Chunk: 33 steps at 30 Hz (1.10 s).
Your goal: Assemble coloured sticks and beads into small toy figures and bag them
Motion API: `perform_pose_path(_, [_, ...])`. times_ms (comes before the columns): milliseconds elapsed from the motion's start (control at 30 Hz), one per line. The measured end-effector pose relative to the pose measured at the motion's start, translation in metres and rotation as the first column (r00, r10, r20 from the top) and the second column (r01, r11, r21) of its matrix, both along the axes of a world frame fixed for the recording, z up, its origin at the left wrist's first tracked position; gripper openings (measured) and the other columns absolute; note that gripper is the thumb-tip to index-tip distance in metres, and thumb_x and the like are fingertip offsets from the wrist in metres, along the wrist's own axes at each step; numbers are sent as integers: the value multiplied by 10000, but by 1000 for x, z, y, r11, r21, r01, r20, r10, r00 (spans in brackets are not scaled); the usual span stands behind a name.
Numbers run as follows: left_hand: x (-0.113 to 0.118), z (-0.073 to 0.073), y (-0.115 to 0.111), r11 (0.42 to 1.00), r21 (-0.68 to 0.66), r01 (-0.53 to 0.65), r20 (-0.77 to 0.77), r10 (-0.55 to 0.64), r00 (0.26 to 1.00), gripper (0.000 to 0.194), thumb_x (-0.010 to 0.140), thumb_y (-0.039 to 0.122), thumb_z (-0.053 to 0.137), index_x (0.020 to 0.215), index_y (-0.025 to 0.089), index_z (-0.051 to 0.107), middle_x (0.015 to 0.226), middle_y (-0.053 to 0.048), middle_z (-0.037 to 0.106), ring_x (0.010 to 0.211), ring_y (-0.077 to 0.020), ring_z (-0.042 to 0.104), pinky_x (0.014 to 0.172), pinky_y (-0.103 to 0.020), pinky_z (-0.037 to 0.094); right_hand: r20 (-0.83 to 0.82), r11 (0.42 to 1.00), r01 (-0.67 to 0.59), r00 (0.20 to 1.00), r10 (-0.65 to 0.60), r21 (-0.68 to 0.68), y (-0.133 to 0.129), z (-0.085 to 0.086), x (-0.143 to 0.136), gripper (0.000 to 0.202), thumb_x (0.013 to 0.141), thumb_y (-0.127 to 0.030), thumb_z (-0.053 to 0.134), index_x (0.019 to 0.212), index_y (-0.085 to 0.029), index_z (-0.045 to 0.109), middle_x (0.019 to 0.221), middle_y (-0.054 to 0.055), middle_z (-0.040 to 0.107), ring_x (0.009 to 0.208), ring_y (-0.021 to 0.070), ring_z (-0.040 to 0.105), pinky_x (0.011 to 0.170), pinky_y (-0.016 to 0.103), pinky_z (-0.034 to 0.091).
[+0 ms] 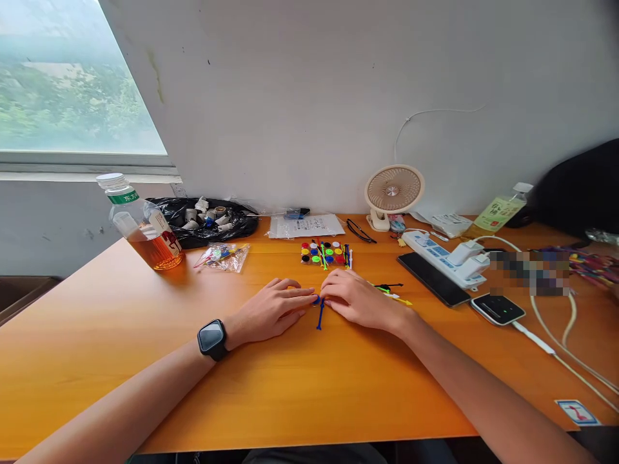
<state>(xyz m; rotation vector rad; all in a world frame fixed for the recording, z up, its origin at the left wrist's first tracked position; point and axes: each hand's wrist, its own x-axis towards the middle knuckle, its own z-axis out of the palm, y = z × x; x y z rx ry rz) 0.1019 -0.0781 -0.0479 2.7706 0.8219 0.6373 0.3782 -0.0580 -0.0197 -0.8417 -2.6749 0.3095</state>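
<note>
My left hand [275, 307] lies low over the table [271, 399], its fingers stretched out and the thumb apart. The tips of its forefinger and middle finger reach the edge of a small blue disc [316, 300]. From the other side my right hand [360, 301] has its fingers curled and pressed together at the upper end of a blue plastic arrow [320, 317]. The arrow's lower end points towards me. Partly hidden behind my right hand lie more thin arrows, among them a yellow arrow [403, 301] and a black arrow [389, 285].
Behind my hands are several coloured discs [315, 252] and sticks. A drink bottle [147, 235], a clear bag of parts [222, 256] and a black plastic bag [181, 237] stand left. Rightward are a fan [394, 190], a phone [430, 277], a power strip [435, 254] and cables.
</note>
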Motion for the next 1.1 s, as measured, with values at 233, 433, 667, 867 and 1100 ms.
perform_pose_path(233, [-3,-4,3,997,-57,-42,131,49,990,335,1075,266,542,1371,273,699,1258,-87,769,1144,-249,676,1018,-416,567,25,998,-50,998,51,-39,-4,-1,-4,154,1061,-206,600,984,-223,732,1066,62,745,1028,233,633,916,392,468])
perform_pose_path(433, [-4,3,0,989,-146,-36,182,63,981,340,1113,337,483,1360,266,705,1231,-82,774,1119,-236,679,993,-392,569,-53,999,-12,999,9,-43,-8,-6,-13,131,1087,-224,539,1072,-218,669,1034,65,736,979,232,649,910,387,478])
perform_pose_path(667, [-4,2,-1,992,-92,-90,254,111,961,234,1070,356,594,1202,237,747,1162,-83,773,1082,-239,669,979,-390,548,-377,997,-47,926,20,-61,-11,-25,-30,136,1087,-208,511,1062,-222,645,1015,74,718,947,224,665,869,360,524])
perform_pose_path(867, [-6,-7,3,973,-152,-172,294,211,932,179,1062,294,608,1128,234,763,991,-52,770,922,-195,686,839,-312,554,-487,996,-16,873,-29,-87,-10,-29,-36,109,1085,-233,549,1103,-232,657,1025,67,727,966,214,684,898,349,538])
perform_pose_path(1100, [-8,-8,8,967,-97,-235,307,254,917,132,1023,243,645,1012,230,775,952,-41,781,889,-204,669,819,-334,538,-465,993,8,883,-60,-114,-1,-38,-28,123,1058,-176,569,987,-215,662,1007,64,698,939,204,661,874,336,526])
